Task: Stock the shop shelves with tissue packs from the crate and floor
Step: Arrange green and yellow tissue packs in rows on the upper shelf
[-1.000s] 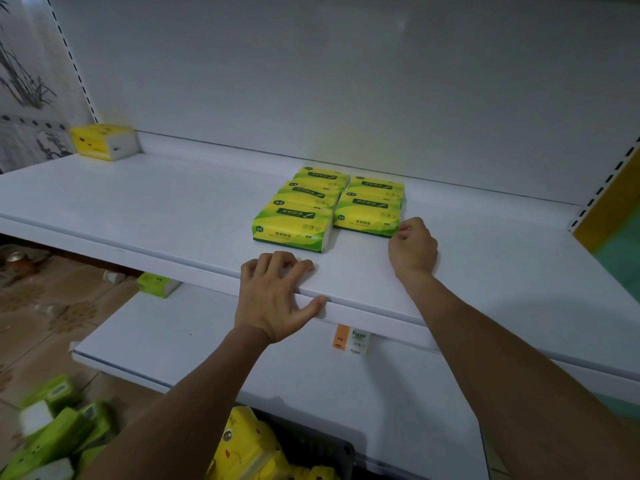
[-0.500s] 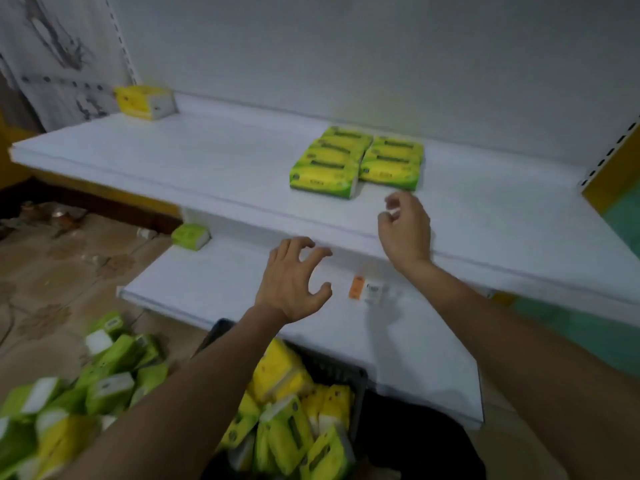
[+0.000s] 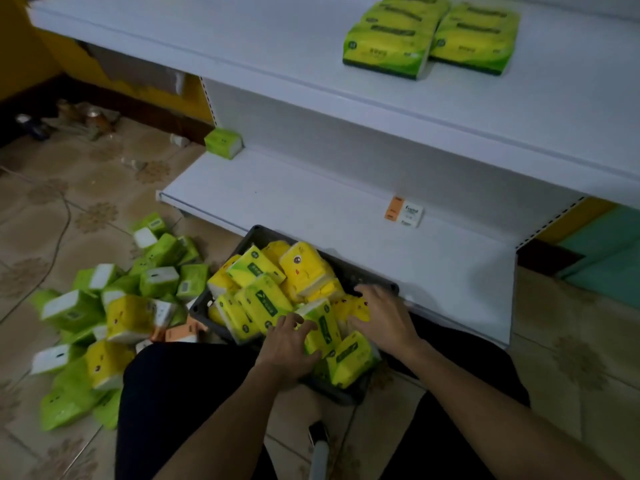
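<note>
A dark grey crate (image 3: 375,287) stands on the floor against the lower shelf (image 3: 311,202), heaped with yellow and yellow-green tissue packs. My left hand (image 3: 287,348) reaches into its near side, fingers lying over the edge of an upright yellow-green pack (image 3: 323,329). My right hand (image 3: 381,317) is spread over the packs by the crate's right rim, just right of that pack. More green and yellow packs (image 3: 114,306) lie piled on the floor to the left. The upper shelf (image 3: 242,46) carries two rows of green-yellow packs (image 3: 388,53).
A single green pack (image 3: 223,143) sits at the lower shelf's back left. A price tag (image 3: 404,212) hangs from the upper shelf's edge. Small clutter (image 3: 86,119) lies on the tiled floor by the far wall. My dark-trousered legs (image 3: 173,393) flank the crate.
Both hands have left the upper shelf's front edge and dropped into the crate. The view has tilted down from the shelf to the crate and floor.
</note>
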Motion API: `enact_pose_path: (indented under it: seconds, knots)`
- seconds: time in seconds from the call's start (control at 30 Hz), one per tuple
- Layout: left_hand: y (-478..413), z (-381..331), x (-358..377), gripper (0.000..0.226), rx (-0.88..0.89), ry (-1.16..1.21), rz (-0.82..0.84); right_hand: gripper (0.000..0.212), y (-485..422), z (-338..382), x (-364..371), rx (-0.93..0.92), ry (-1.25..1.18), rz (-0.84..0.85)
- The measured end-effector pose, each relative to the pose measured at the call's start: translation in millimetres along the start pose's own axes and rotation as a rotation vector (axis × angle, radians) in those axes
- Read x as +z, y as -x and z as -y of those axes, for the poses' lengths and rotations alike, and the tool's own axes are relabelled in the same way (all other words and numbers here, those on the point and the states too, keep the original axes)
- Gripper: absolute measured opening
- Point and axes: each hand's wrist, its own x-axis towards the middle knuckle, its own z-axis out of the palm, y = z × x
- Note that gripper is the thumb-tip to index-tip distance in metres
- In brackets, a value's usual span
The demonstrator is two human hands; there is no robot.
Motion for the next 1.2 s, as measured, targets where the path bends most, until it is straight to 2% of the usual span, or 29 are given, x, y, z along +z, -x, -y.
enact_pose_path:
  seconds: [0.1,0.23,0.4,0.47,0.53,0.6,0.67,0.77,0.9,0.97,1.07,1.17,1.2]
  knots:
    - [-4,3,20,0.064,-0.029,0.068,0.081,0.07,6,-19,41,0.102,0.037,0.177]
    - [-9,-1,53,0.059,-0.057,0.147,0.172,0.083,6,-43,80,0.28,-0.083,0.34]
    - [-17,-16,88,0.075,-0.121,0.225,0.331,0.089,0,-63,108,0.362,-0.194,0.456]
    - [-24,-19,102,0.09,-0.132,0.204,0.355,0.089,-1,-66,113,0.383,-0.243,0.467]
    - [-31,-19,114,0.099,-0.162,0.152,0.387,0.083,-2,-68,116,0.402,-0.27,0.456]
    - [-38,-20,115,0.093,-0.195,0.152,0.444,0.075,-6,-66,116,0.419,-0.28,0.442]
    - [-44,-21,110,0.087,-0.218,0.185,0.485,0.076,-11,-64,112,0.431,-0.304,0.411]
    - [-46,-22,102,0.078,-0.239,0.228,0.457,0.065,-16,-57,98,0.454,-0.337,0.35]
    - [-42,-28,87,0.078,-0.272,0.542,0.379,0.041,-14,-43,68,0.471,-0.367,0.219]
    - [-40,-36,73,0.072,-0.373,0.763,0.327,0.036,-10,-36,49,0.491,-0.408,0.166]
    - [-38,-51,45,0.057,-0.481,1.045,0.288,0.038,-7,-23,23,0.484,-0.431,0.093]
    - [-32,-59,17,0.045,-0.438,1.12,0.165,0.048,-4,-11,2,0.426,-0.472,0.012]
    - [-30,-58,8,0.048,-0.42,1.124,0.106,0.051,-4,-5,-5,0.401,-0.483,-0.021]
